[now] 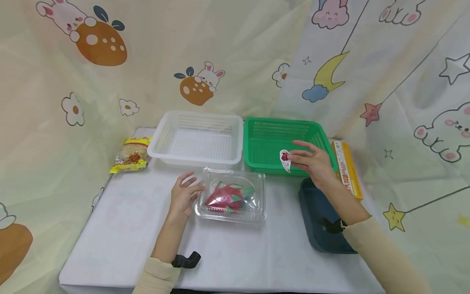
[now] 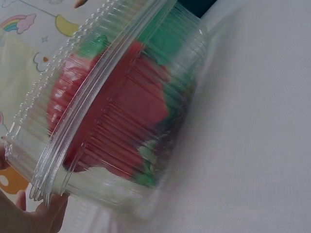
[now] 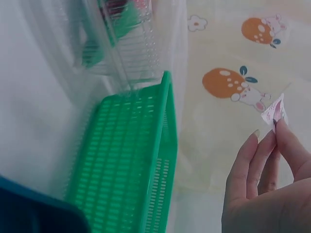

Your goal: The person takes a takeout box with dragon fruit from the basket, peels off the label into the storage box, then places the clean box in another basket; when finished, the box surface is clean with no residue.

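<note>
A small white sticker (image 1: 284,160) with a red fruit print is pinched between the thumb and fingertips of my right hand (image 1: 316,165), held up over the front of the green basket (image 1: 290,121). In the right wrist view the sticker (image 3: 276,114) looks slightly curled. On the table lies a clear plastic clamshell box (image 1: 258,204) with its lid down and a red and green dragon fruit (image 1: 229,197) inside. My left hand (image 1: 182,195) rests at the box's left side, fingers loosely bent. The left wrist view shows fingertips against the box rim (image 2: 46,179).
A white basket (image 1: 198,159) stands at the back left beside the green one. Left of it lies a yellow food packet (image 1: 131,154). A dark blue tray (image 1: 312,216) sits under my right forearm, with a yellow pasta box (image 1: 346,169) behind it.
</note>
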Available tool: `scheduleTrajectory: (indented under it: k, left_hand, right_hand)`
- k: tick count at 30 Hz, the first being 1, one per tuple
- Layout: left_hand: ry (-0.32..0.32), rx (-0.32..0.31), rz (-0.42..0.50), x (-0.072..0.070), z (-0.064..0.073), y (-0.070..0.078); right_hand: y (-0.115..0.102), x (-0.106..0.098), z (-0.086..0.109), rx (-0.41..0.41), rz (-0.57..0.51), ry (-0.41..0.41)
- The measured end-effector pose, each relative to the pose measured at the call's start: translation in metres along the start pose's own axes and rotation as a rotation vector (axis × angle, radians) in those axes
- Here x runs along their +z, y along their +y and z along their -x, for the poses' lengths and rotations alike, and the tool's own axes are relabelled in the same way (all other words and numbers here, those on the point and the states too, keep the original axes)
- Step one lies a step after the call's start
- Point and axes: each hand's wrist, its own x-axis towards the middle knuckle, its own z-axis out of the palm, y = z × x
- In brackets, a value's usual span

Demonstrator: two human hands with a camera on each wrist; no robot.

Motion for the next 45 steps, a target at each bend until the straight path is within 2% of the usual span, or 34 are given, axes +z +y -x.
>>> scheduleTrajectory:
  k: [6,14,18,22,28,36,38,41,45]
  left_hand:
    - [0.001,-0.01,0.018,0.0,0.0,0.002]
    - [0.004,-0.021,0.022,0.001,-0.001,0.001]
    - [0.004,-0.028,0.02,0.001,-0.002,0.001]
    - [0.011,-0.033,0.035,0.001,-0.003,0.001]
    - [0.011,-0.046,0.051,0.001,-0.003,0.001]
    - [0.023,-0.047,0.053,0.002,-0.004,0.001]
    - [0.024,-0.047,0.051,0.001,-0.004,0.001]
    - [0.014,-0.049,0.055,0.001,-0.004,0.0]
    - [0.01,-0.054,0.063,0.002,-0.003,0.0]
  right_hand:
    - [-0.002,-0.018,0.007,0.03,-0.005,0.005]
    - [0.0,-0.047,0.02,0.054,0.019,0.062]
    - [0.002,-0.065,0.023,0.058,0.055,0.054]
    - [0.003,-0.08,0.024,0.095,0.19,0.054]
    - [0.002,-0.098,0.03,0.221,0.453,0.084]
    - [0.013,-0.112,0.036,0.304,0.762,0.03]
    - [0.018,-0.115,0.036,0.307,0.806,0.033]
    - [0.024,-0.12,0.035,0.299,0.781,0.042]
    - [0.032,-0.123,0.033,0.275,0.812,0.042]
